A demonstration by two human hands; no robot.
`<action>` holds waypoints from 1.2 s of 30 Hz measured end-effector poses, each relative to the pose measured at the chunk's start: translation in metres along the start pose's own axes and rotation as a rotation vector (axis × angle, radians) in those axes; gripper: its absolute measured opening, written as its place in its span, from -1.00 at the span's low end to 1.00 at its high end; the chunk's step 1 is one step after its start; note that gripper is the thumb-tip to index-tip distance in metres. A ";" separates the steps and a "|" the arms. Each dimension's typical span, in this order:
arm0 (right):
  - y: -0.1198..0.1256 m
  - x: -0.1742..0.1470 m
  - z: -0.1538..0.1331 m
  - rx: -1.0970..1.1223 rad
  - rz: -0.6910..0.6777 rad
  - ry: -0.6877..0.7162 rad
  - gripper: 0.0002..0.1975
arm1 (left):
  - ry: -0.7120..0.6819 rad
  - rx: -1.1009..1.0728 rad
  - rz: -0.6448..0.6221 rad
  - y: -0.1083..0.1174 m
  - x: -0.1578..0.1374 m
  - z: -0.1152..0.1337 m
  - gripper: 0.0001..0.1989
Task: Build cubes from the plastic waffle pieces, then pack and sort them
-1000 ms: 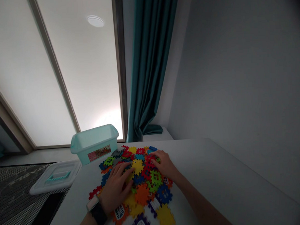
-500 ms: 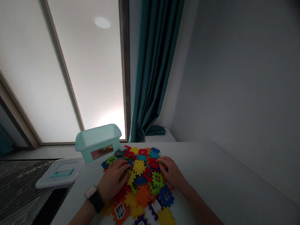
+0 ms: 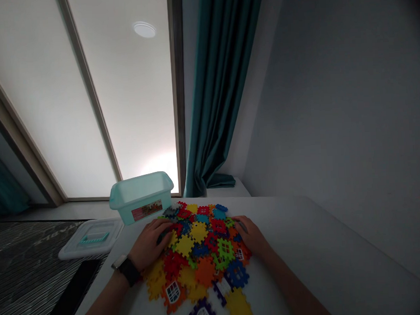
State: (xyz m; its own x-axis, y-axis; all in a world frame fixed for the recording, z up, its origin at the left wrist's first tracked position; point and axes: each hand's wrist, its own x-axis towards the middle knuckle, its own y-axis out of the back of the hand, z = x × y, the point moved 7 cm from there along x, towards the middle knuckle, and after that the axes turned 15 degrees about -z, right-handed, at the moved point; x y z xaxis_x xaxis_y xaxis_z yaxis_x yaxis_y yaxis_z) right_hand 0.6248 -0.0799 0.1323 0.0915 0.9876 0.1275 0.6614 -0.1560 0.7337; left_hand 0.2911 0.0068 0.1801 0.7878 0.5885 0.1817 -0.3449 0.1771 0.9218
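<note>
A loose heap of colourful plastic interlocking building pieces (image 3: 198,232), square with notched edges, lies on the white table. My left hand (image 3: 151,243), with a dark-banded watch on its wrist, rests on the heap's left edge, fingers stretched out and thumb apart, beside a yellow piece (image 3: 184,245). At the right edge, my right hand (image 3: 251,237) lies against the pieces with fingers loosely curved and thumb apart, near an orange piece with a white window (image 3: 239,254). No piece appears gripped in either hand. Nearer me are a blue piece (image 3: 237,273) and a yellow piece (image 3: 238,305).
A pale teal plastic tub (image 3: 142,197) with a label stands behind the heap, at the table's far left. Its clear lid (image 3: 90,238) with a teal handle lies to the left, beyond the table edge. A teal curtain (image 3: 221,92) hangs behind the white table (image 3: 285,219).
My hands have moved apart: the left slid leftward off the middle of the heap, uncovering yellow and red pieces, and the right shifted slightly right. The view has shifted a little.
</note>
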 end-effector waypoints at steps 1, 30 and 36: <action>-0.001 0.000 0.000 -0.001 -0.006 -0.001 -0.65 | -0.008 -0.002 -0.003 -0.001 0.000 0.000 -0.71; -0.004 0.001 -0.002 -0.052 -0.052 0.002 -0.64 | -0.020 -0.045 0.003 -0.003 0.003 0.000 -0.73; -0.004 0.001 -0.002 -0.056 -0.045 0.000 -0.63 | -0.016 -0.058 0.009 -0.001 0.002 0.002 -0.72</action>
State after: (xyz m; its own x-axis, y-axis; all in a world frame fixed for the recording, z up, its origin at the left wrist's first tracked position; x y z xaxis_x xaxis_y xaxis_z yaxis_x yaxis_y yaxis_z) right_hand 0.6210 -0.0780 0.1304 0.0625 0.9936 0.0939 0.6220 -0.1124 0.7749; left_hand 0.2945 0.0065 0.1800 0.7922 0.5780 0.1959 -0.3811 0.2178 0.8985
